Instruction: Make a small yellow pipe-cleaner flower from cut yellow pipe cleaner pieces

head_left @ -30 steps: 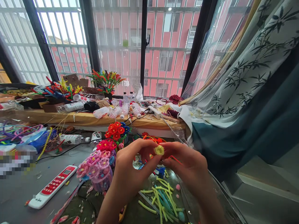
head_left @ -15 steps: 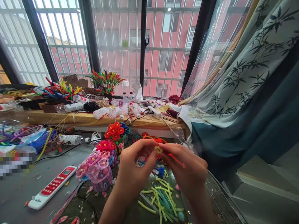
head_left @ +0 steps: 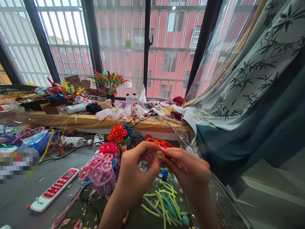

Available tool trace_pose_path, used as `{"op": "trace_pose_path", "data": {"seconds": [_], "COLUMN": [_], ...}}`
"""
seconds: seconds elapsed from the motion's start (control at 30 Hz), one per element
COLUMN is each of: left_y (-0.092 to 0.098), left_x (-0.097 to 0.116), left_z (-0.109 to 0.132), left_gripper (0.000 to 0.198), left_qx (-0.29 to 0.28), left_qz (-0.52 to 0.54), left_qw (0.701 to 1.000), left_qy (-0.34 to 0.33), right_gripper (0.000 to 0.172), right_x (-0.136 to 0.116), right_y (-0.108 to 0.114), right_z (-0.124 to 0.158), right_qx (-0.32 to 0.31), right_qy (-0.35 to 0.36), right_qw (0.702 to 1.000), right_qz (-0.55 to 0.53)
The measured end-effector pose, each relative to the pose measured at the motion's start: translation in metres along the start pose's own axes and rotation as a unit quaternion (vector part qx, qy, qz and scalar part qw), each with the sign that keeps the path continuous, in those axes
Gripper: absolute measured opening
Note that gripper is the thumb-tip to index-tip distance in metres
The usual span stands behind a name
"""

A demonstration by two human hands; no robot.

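My left hand [head_left: 137, 173] and my right hand [head_left: 189, 173] meet above the table, fingers pinched together on a small yellow fuzzy pipe-cleaner piece [head_left: 160, 154]. A thin red pipe cleaner [head_left: 177, 162] runs out from under my right fingers. Below my hands lie several cut green and yellow pipe-cleaner lengths [head_left: 164, 202]. To the left of my left hand stand small pots of pink pipe-cleaner flowers [head_left: 100, 170] and red ones [head_left: 118, 133].
A red and white remote control [head_left: 53, 190] lies on the grey table at the left. Bottles, a power strip [head_left: 157, 114] and pipe-cleaner bouquets [head_left: 108, 81] crowd the window sill. A patterned curtain [head_left: 257, 73] and clear plastic sheet hang at the right.
Both hands have dropped slightly and closed tighter around the yellow piece, which showed more fully a second ago. The red pipe cleaner has come into view beside my right hand.
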State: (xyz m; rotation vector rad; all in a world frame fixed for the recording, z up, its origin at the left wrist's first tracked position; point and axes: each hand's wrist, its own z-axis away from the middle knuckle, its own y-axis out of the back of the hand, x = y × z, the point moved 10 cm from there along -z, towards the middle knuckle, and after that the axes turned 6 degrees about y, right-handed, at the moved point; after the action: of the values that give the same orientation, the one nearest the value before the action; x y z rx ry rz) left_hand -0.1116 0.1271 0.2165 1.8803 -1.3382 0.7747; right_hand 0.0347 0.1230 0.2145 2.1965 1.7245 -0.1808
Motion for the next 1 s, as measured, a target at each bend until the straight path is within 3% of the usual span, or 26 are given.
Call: {"op": "trace_pose_path", "data": {"seconds": [0.27, 0.53, 0.8, 1.0], "left_y": [-0.001, 0.01, 0.01, 0.007], "left_x": [0.008, 0.019, 0.041, 0.045], "left_z": [-0.003, 0.002, 0.008, 0.009], "left_gripper": [0.016, 0.008, 0.015, 0.011], "left_qx": [-0.046, -0.001, 0.01, 0.015], "left_qz": [0.046, -0.021, -0.051, -0.049], "left_qw": [0.998, 0.993, 0.975, 0.972], "left_qy": [-0.024, -0.118, -0.214, -0.23], "right_gripper": [0.032, 0.023, 0.025, 0.019], "right_x": [0.019, 0.029, 0.019, 0.015], "right_y": [0.004, -0.004, 0.007, 0.012], "right_z": [0.001, 0.006, 0.002, 0.002], "right_qx": [0.029, 0.016, 0.054, 0.067], "right_qy": [-0.08, -0.186, -0.097, -0.082], "right_qw": [0.991, 0.965, 0.981, 0.988], "right_qz": [-0.105, -0.186, -0.157, -0.117]}}
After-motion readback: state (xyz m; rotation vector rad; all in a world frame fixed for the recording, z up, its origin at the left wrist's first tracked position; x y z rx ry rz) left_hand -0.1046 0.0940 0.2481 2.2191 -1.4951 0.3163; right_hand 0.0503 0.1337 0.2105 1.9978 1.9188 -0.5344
